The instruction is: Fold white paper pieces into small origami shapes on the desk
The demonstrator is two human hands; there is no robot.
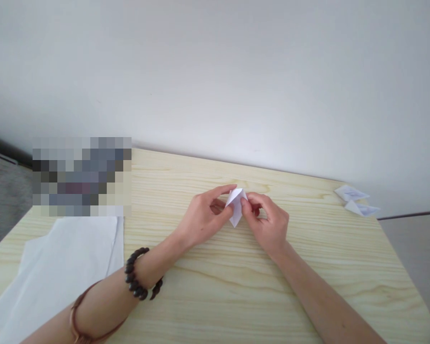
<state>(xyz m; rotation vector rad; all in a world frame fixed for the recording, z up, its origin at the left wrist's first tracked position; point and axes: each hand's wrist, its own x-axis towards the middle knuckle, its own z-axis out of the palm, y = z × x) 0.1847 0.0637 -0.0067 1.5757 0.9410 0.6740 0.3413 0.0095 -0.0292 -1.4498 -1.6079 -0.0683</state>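
A small piece of folded white paper (236, 217) is held up between both hands over the middle of the table. My left hand (205, 214) pinches its left side, with the thumb on the near face and the index finger along the top edge. On the other side, my right hand (268, 220) grips the right edge between thumb and fingers. The paper comes to a point at the bottom. Some of the fingertips behind it are hidden.
Two folded paper boats (351, 193) lie at the far right of the wooden table (215, 301). Loose white sheets (68, 258) overlap at the left, beneath my left forearm. Behind them is a blurred-out patch. A white wall (215, 86) borders the table's back edge.
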